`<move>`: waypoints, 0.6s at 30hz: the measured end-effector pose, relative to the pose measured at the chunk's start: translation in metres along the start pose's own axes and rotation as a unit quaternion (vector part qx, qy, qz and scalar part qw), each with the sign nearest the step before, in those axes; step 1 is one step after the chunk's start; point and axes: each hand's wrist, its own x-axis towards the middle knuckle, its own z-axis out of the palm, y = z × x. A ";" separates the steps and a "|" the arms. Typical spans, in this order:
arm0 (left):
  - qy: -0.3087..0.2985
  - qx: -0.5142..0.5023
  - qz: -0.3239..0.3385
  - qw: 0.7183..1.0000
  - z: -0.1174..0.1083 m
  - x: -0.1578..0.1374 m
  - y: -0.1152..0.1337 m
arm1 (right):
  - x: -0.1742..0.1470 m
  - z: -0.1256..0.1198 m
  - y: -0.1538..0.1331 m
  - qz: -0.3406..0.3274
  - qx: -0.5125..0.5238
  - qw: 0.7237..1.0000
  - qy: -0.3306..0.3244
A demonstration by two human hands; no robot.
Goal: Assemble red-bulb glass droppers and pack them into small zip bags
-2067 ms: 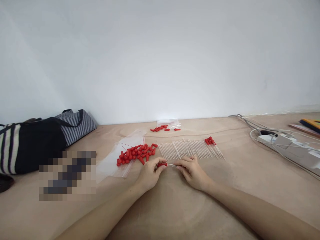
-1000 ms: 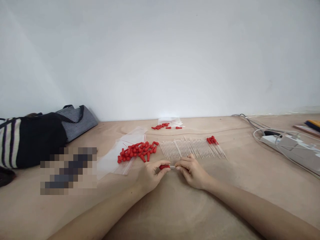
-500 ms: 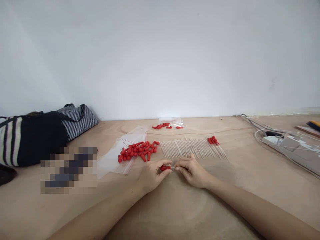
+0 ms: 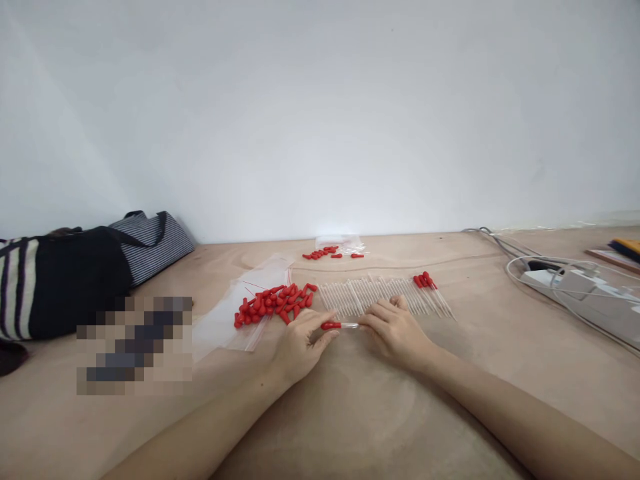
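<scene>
My right hand (image 4: 397,333) pinches a clear glass dropper tube (image 4: 350,325) by its right part. The tube lies level, and a red rubber bulb (image 4: 331,326) sits on its left end. Around that bulb, the thumb and fingers of my left hand (image 4: 303,343) are spread apart; the bulb shows between them. Left of my fingers is a heap of loose red bulbs (image 4: 270,303). Just beyond both hands runs a row of slim glass tubes (image 4: 370,293). At the row's right end, several tubes carry red bulbs (image 4: 424,280).
Clear plastic bags (image 4: 220,320) lie under and beside the heap. More red bulbs (image 4: 320,253) and a small bag (image 4: 337,241) are near the wall. A white power strip (image 4: 575,293) with cables stands right; black and striped bags (image 4: 85,277) sit left.
My left fingers have loosened from around the bulb. My right hand has shifted slightly right and away from me, and more of the glass tube shows between the hands.
</scene>
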 end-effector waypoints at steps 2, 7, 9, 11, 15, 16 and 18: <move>0.021 0.047 -0.022 0.998 -0.005 0.002 -0.003 | 0.000 -0.005 0.016 0.079 -0.046 0.996 0.007; 0.033 0.183 -0.061 0.981 -0.016 0.008 -0.020 | -0.006 -0.019 0.068 0.382 -0.138 0.914 -0.022; 0.040 0.215 -0.073 0.973 -0.017 0.009 -0.025 | -0.009 -0.020 0.079 0.431 -0.147 0.888 -0.067; 0.043 0.232 -0.082 0.968 -0.017 0.009 -0.028 | -0.010 -0.019 0.083 0.454 -0.155 0.871 -0.107; 0.036 0.242 -0.090 0.965 -0.016 0.009 -0.026 | -0.009 -0.016 0.084 0.468 -0.164 0.857 -0.143; 0.031 0.242 -0.093 0.965 -0.016 0.009 -0.026 | -0.009 -0.016 0.084 0.469 -0.163 0.855 -0.148; 0.025 0.242 -0.098 0.965 -0.016 0.009 -0.025 | -0.010 -0.017 0.086 0.472 -0.161 0.853 -0.154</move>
